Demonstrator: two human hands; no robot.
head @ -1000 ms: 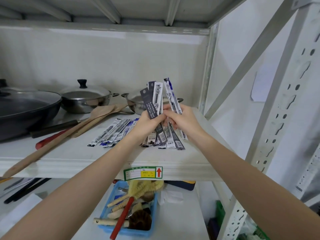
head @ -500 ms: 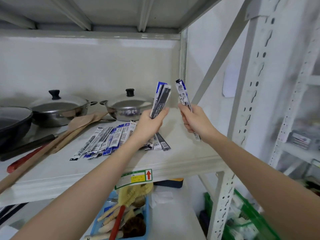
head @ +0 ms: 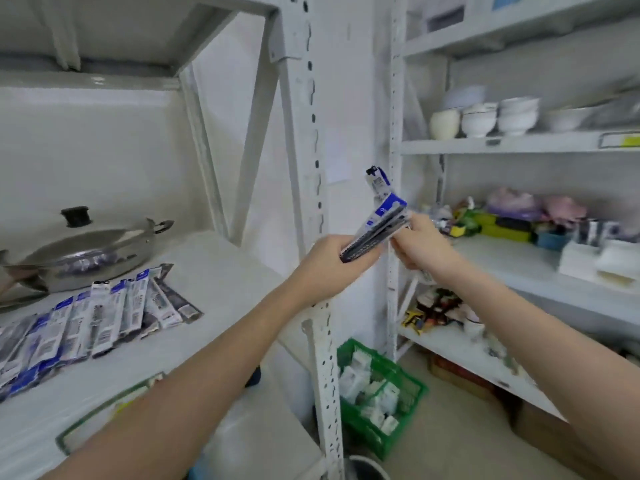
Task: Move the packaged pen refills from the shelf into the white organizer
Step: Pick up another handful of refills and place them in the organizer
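Shelf (head: 214,271) left of the grip, a fan of refill packs (head: 86,320) left to move; white organizer (head: 595,265) far right, unreached. Left hand (head: 332,258) clutches a refill bundle (head: 377,230); right hand (head: 420,249) pinches its end.

Two perforated uprights (head: 313,188) stand directly behind the left hand (head: 330,259) and right hand (head: 420,249). Right of them, open shelf surface (head: 512,271) runs to the white organizer (head: 599,263); colourful clutter (head: 505,216) crowds the back. Below the hands, air is free down to the green basket (head: 379,398).
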